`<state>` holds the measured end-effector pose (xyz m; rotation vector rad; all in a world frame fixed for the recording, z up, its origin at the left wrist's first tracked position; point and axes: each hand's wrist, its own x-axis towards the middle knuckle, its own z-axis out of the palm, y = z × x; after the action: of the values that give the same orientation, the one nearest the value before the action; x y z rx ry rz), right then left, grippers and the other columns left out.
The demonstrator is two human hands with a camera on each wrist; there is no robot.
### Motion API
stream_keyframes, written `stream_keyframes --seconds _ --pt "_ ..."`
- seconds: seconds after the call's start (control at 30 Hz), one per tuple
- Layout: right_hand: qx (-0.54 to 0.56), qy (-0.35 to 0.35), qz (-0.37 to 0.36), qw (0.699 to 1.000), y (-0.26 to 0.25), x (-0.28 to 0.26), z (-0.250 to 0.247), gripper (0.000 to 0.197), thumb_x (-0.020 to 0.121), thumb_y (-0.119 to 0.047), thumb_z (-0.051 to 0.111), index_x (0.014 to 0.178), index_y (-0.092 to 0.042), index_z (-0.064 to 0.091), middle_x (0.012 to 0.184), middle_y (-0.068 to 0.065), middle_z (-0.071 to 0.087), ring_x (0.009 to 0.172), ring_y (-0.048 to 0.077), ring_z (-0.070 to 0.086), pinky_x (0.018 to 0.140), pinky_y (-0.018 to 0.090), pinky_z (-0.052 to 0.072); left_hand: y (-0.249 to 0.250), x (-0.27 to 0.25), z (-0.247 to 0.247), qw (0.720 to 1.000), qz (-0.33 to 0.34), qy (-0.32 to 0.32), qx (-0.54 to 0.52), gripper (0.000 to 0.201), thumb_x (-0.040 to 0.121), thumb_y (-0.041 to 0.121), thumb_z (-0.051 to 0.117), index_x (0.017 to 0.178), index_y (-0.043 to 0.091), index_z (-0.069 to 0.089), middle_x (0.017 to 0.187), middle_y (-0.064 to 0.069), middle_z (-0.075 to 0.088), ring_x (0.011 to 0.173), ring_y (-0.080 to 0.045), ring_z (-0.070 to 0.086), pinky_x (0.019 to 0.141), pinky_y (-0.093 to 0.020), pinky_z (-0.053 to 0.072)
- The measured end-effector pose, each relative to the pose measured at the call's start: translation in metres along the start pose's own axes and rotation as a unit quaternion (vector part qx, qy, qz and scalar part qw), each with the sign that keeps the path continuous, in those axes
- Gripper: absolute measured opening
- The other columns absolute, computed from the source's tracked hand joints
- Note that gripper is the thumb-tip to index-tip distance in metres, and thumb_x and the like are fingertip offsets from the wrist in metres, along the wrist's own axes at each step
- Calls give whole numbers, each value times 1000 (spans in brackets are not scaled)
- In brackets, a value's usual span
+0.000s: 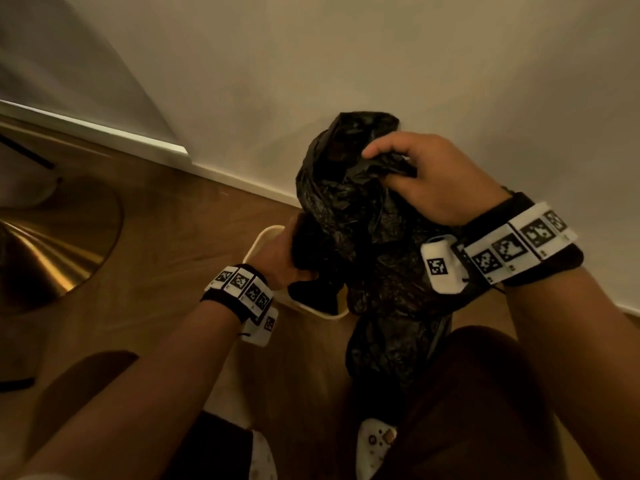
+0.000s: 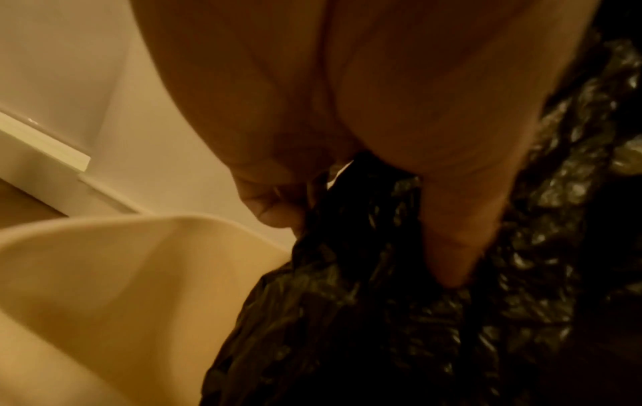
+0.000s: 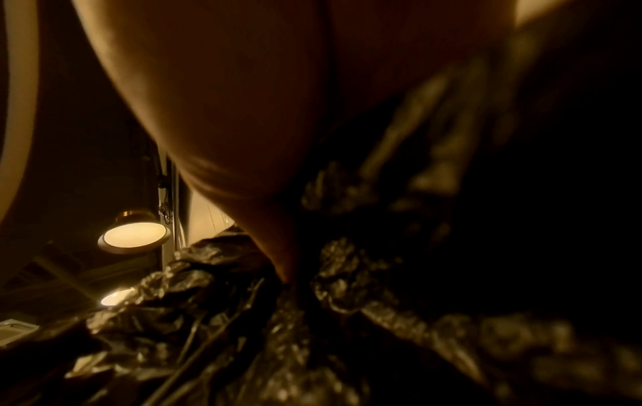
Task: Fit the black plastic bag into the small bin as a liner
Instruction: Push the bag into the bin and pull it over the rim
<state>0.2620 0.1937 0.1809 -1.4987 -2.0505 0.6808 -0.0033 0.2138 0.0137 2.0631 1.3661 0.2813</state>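
A crumpled black plastic bag [image 1: 360, 216] hangs between my two hands over the small cream bin [image 1: 265, 235], whose rim shows at the bag's left and below it. My left hand [image 1: 287, 258] grips the bag's lower left part just above the bin's opening. In the left wrist view the left hand [image 2: 365, 197] has its fingers curled round the bag [image 2: 382, 329], next to the bin's rim [image 2: 145, 228]. My right hand [image 1: 415, 174] is higher and pinches a bunch of the bag's upper edge. In the right wrist view the bag [image 3: 278, 329] fills the lower half, dark and blurred.
The bin stands on a wooden floor [image 1: 180, 244] close to a white wall [image 1: 381, 64] with a white skirting board [image 1: 242, 183]. A round brass base [image 1: 52, 251] sits on the floor at the left. My knees and patterned slippers [image 1: 372, 445] are at the bottom.
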Motion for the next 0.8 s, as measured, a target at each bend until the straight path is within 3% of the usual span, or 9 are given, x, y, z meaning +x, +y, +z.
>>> stream_keyframes --seconds 0.1,0.17,0.23,0.3,0.4,0.5,0.67,0.73,0.8 --pt "-4 -7 -9 1000 5 9 13 34 92 -11 65 122 -26 65 122 -15 63 113 -5 56 99 6 40 -6 11 10 987 -6 -74 144 26 92 30 59 110 11 61 99 0 65 90 -18 61 81 -25 42" --pt "-9 -26 -10 1000 10 9 27 35 92 -11 66 123 -26 64 122 -15 63 113 -4 57 100 9 41 -25 14 19 974 -22 -83 208 16 96 28 47 84 20 53 94 -3 68 77 -17 57 77 -27 42" --pt "-18 -44 -12 999 15 8 46 35 92 -15 67 124 -27 63 124 -14 64 116 -1 58 104 17 44 -47 18 30 975 -31 -52 212 10 93 31 47 84 27 49 92 -1 64 85 -18 59 82 -30 44" --pt "-20 -65 -5 998 19 5 66 41 92 -17 67 130 -29 58 129 -13 62 120 3 57 107 27 45 -56 14 34 979 -38 -89 180 25 94 37 48 116 26 53 115 -1 57 104 -21 53 98 -36 38" --pt "-21 -102 37 994 24 0 88 59 91 -14 65 143 -32 42 136 -6 59 126 9 55 108 36 46 -60 9 13 994 -33 -99 17 49 78 34 70 121 17 54 117 -5 58 99 -18 52 89 -34 44" --pt "-4 -110 51 993 17 0 90 63 91 -12 66 144 -33 40 141 -6 55 129 7 52 110 33 43 -51 0 -19 990 -52 -121 -47 95 65 35 85 144 30 33 142 0 47 126 -21 50 101 -35 45" --pt "46 -127 32 990 -3 1 86 59 88 -13 71 140 -27 48 132 -11 61 124 0 55 108 20 42 18 -25 -25 991 -100 -85 -36 74 83 -2 69 145 -1 30 147 -19 42 133 -32 44 68 0 33" --pt "32 -133 38 990 1 -1 91 59 87 -16 72 139 -28 49 130 -10 63 123 2 57 109 28 44 -5 -16 -1 995 -91 -44 -22 56 87 -2 64 137 2 40 134 -13 51 125 -26 50 66 -3 34" --pt "21 -135 52 989 10 -5 95 59 87 -18 74 139 -29 49 129 -10 63 121 3 58 108 31 45 -28 -10 9 994 -96 -34 -37 4 93 20 58 95 23 60 98 0 64 94 -24 63 71 -20 48"
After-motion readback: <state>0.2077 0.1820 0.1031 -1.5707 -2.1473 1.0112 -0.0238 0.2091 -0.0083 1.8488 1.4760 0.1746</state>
